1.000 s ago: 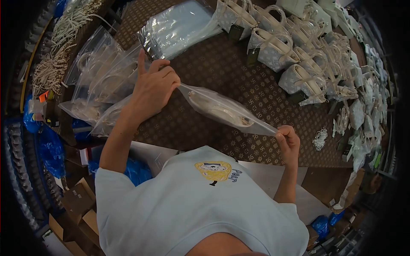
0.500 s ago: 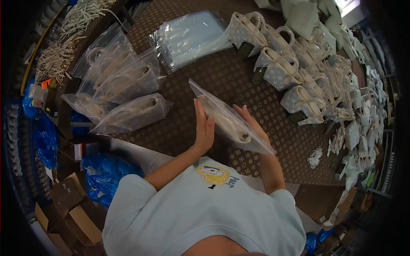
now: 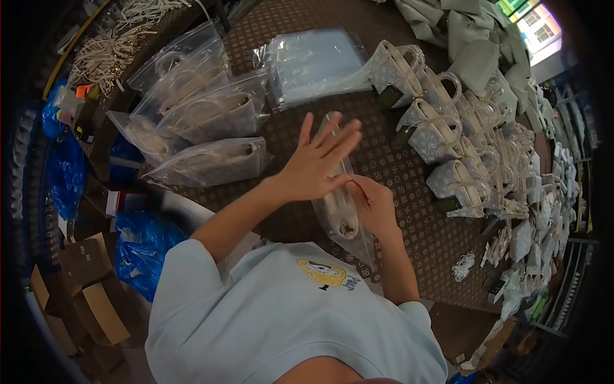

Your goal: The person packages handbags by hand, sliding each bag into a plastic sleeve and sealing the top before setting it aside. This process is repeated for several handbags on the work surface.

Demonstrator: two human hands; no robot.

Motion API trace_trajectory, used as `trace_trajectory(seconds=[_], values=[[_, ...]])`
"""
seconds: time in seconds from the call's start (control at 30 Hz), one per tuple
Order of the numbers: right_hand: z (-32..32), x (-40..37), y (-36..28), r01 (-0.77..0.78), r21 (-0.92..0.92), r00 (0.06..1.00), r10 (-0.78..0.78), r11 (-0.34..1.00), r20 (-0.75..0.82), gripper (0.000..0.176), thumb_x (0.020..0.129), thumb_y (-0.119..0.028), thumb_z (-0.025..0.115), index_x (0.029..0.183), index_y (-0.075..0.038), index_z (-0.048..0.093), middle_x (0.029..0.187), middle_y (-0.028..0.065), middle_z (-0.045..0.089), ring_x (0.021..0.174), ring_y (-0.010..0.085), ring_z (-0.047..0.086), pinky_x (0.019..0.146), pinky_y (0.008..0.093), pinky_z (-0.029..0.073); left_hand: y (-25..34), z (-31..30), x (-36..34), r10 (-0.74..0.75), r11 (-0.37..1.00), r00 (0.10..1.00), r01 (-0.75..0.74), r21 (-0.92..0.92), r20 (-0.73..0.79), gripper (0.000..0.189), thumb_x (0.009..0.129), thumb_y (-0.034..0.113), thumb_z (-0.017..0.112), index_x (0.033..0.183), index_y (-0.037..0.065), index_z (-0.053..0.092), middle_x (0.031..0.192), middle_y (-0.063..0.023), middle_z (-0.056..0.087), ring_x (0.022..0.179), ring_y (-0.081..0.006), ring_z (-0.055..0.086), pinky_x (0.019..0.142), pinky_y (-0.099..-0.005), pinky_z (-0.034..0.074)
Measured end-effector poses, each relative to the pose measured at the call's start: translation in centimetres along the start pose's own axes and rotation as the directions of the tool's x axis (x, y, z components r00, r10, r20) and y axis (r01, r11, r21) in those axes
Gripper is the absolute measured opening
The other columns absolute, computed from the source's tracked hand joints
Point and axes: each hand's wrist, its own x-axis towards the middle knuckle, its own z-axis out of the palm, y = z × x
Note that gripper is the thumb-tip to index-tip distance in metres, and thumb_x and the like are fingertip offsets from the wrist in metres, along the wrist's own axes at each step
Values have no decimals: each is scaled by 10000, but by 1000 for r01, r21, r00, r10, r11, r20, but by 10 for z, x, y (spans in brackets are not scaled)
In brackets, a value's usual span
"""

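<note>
A handbag in a clear plastic bag (image 3: 337, 214) stands on the patterned table in front of my chest, its upper part partly hidden by my hands. My left hand (image 3: 316, 168) is spread above it, fingers apart and slightly blurred, its thumb tip near the bag's top edge. On the right side, my right hand (image 3: 374, 203) is pinched at that top edge, closed on the plastic. Whether my left thumb touches the plastic, I cannot tell.
Bagged handbags (image 3: 217, 160) stand at the left. A stack of clear plastic bags (image 3: 316, 67) lies at the back. Several unbagged handbags (image 3: 435, 134) fill the right, with white cords (image 3: 464, 265) nearby. Cartons (image 3: 105, 313) and blue plastic (image 3: 144, 246) are at lower left.
My left hand has risen off the bag's side and spread over its top. My right hand has moved to the top edge and closed there. The bag has turned more upright in view.
</note>
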Motion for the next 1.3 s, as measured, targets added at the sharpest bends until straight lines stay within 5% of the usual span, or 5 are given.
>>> trace_trajectory(seconds=[0.1, 0.7, 0.83, 1.0, 1.3], values=[[0, -5, -12, 105, -168, 975, -134, 980, -175, 83, 828, -126, 615, 832, -43, 622, 718, 114, 607, 588, 279, 588, 538, 335, 462, -9, -40, 28, 182, 982, 798, -179, -62, 574, 254, 812, 295, 635, 996, 120, 642, 1008, -10, 619, 1185, -228, 466, 1101, -563, 63], [-42, -50, 41, -100, 245, 994, 105, 964, -7, 420, 893, -339, 568, 1213, -81, 478, 1125, 137, 543, 958, 223, 535, 781, 321, 429, -69, -140, 27, -41, 985, 998, 48, 166, -44, 92, 796, 180, 587, 745, 110, 618, 857, -8, 617, 763, -205, 568, 876, -388, 386], [-29, -67, 83, -558, 478, 829, 427, 678, 363, 855, 898, -589, 412, 1470, -101, 4, 1505, 152, 132, 1370, 270, 180, 1048, 383, 256, -1, -95, -12, -431, 770, 676, 621, -146, 598, 430, 856, 380, 595, 1126, 46, 581, 1115, -131, 597, 986, -294, 579, 930, -389, 387], [61, -46, 113, -586, 689, 779, 531, 427, 333, 821, 920, -538, 403, 1466, -99, -26, 1502, 136, 137, 1344, 241, 248, 1058, 366, 279, 23, 12, -75, -404, 446, 705, 708, -548, 583, 998, 836, 539, 565, 1399, -97, 41, 1480, -282, 32, 1385, -358, 112, 1116, -384, 162], [121, 78, 67, -568, 705, 816, 402, 425, 415, 841, 874, -439, 560, 1462, -72, 84, 1446, 164, 289, 1309, 244, 324, 1016, 347, 345, -56, -27, -14, -629, 755, 754, 651, -86, 187, 863, 738, 84, 665, 1407, -45, 137, 1399, -280, 276, 1294, -398, 306, 1051, -413, 280]])
